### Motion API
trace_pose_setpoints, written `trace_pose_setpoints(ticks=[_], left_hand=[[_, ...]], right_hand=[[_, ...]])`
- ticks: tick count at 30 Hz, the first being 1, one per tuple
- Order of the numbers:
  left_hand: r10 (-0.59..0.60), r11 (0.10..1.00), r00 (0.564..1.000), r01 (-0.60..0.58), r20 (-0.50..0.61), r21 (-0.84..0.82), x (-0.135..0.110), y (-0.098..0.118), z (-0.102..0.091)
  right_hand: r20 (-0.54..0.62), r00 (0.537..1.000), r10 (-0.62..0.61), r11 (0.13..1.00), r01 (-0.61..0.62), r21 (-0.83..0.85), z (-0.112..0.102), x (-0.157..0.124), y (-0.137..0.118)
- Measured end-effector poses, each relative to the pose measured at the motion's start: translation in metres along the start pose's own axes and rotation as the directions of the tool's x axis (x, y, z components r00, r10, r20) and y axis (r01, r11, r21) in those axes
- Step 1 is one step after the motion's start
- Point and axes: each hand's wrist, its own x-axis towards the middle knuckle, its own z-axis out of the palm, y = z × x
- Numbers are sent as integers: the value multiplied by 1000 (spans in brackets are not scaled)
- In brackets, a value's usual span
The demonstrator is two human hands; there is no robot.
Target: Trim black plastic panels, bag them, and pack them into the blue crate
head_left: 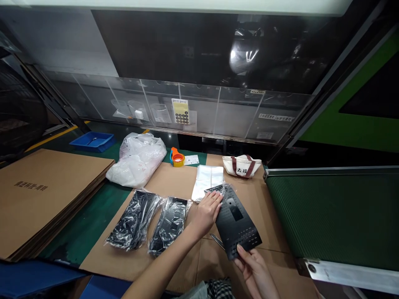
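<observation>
A black perforated panel [233,220] with a rectangular recess lies slantwise between my hands, raised at its near end. My right hand [253,265] pinches the panel's near edge, thumb on top. At the far left corner my left hand [206,212] has its fingers pressed together on a clear plastic bag [225,189] that covers that end; what its thumb does is hidden. Just beyond lies a stack of flat clear bags [207,180]. Two bundles of black panels wrapped in clear film, one left [134,222] and one right [171,224], rest to the left.
Cardboard [171,178] covers the green table. Flat cartons [52,187] are stacked left, beside a white plastic sack [137,160] and blue tray [93,142]. An orange tape dispenser [177,158] and canvas bag [242,167] stand behind. A green conveyor belt [336,216] borders the right.
</observation>
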Motion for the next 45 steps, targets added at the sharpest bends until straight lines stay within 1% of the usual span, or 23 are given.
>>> trace_pose_setpoints(ticks=[3,5,8,11,15,17,20,22,25,27,28,31,33,34,36,37,38,39,40,42,43,44,45], left_hand=[[5,1000,1000,-5,-15,-19,-1,3,-3],[-48,999,999,48,-3,-10,0,4,-5],[-168,982,986,165,19,93,5,5,-7],[-201,964,979,194,18,180,11,5,-7],[-140,964,989,124,53,234,14,5,-5],[-77,969,993,54,86,242,13,9,-5],[19,971,992,-49,129,234,9,17,-3],[63,969,989,-92,134,228,7,22,-1],[91,967,990,-114,110,227,6,26,0],[93,967,992,-110,82,232,6,28,0],[95,967,993,-108,68,233,7,28,-1],[112,966,993,-115,26,233,10,32,-4],[119,964,993,-115,-2,241,13,34,-8],[113,962,993,-105,-18,250,14,34,-10],[85,960,995,-67,-56,272,15,34,-13],[66,959,995,-42,-77,282,15,34,-15],[48,957,994,-18,-98,290,15,33,-16],[36,956,993,-1,-114,294,15,33,-17],[33,955,992,5,-125,297,15,33,-17],[54,955,990,-13,-133,295,15,36,-18],[74,956,988,-32,-133,293,16,38,-19],[94,956,987,-52,-134,289,17,40,-19],[109,956,984,-66,-138,286,19,43,-21]], right_hand=[[55,999,1,997,3,-77,-4,2,-10],[68,997,-34,994,40,-98,-7,2,-12],[69,991,-113,986,120,-117,-10,2,-3],[100,984,-148,971,163,-172,-11,3,10],[96,976,-196,936,216,-280,-9,5,14],[47,978,-203,953,208,-220,-6,5,11],[-88,974,-208,978,207,-23,0,6,8],[-126,968,-216,976,217,-4,1,6,7],[30,975,-219,954,221,-205,0,8,3],[107,966,-235,920,257,-296,0,9,-1],[106,963,-249,919,269,-288,0,9,-3],[16,958,-286,947,285,-147,3,9,-6],[12,952,-306,933,302,-194,3,9,-9],[58,950,-308,909,312,-278,3,10,-11],[209,946,-248,825,320,-466,1,10,-19],[281,940,-196,793,320,-519,0,10,-24],[333,931,-147,784,315,-534,-2,11,-27],[349,928,-132,800,307,-516,-3,12,-30],[325,933,-155,825,303,-478,-4,13,-30],[189,941,-281,849,335,-409,-5,15,-27],[121,928,-353,831,371,-414,-5,16,-24],[93,909,-407,798,403,-448,-4,17,-22],[118,899,-421,757,420,-501,-3,17,-20]])
